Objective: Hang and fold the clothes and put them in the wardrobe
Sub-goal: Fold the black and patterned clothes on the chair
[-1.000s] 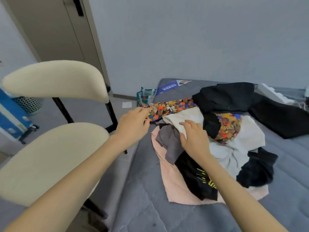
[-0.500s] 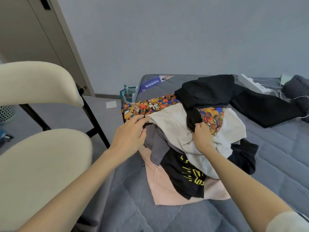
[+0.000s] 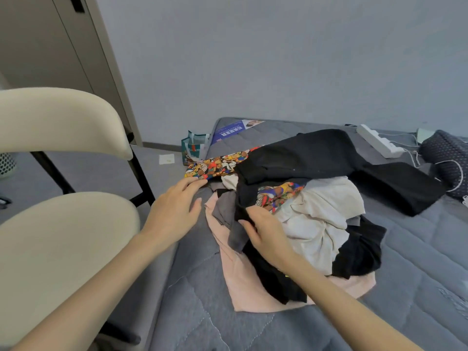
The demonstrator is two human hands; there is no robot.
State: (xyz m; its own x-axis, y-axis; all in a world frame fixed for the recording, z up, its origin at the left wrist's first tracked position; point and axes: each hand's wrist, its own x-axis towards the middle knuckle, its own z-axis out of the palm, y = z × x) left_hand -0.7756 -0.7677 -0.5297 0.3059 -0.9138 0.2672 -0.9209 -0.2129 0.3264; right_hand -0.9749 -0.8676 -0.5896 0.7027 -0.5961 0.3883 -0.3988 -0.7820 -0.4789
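On the grey bed (image 3: 417,262), toward its left edge: heap of clothes (image 3: 324,219), tangled, nothing folded or hung yet.

Right hand (image 3: 266,231): thumb and curled fingers pinch the near hem of a black garment (image 3: 247,196) at the heap's front. Left hand (image 3: 174,211): fingers straight, loosely spread, tips touching the end of a patterned cloth (image 3: 217,165).

Risks, as judged:
- Black garment lies threaded among grey, white and pink pieces. A quick pull would likely drag those along and spill the heap.
- Patterned cloth sits at the bed's edge. A nudge could send it to the floor.
- Cables by the power strip (image 3: 379,140) run close to the far black piece and could snag.

Hard to make out:
- Right fingertips are buried in fabric, so grip depth is unclear.
- Cannot tell whether the printed patch belongs to the black garment.
- No hangers in view. The tall beige panel (image 3: 45,46) may be the wardrobe, unconfirmed.
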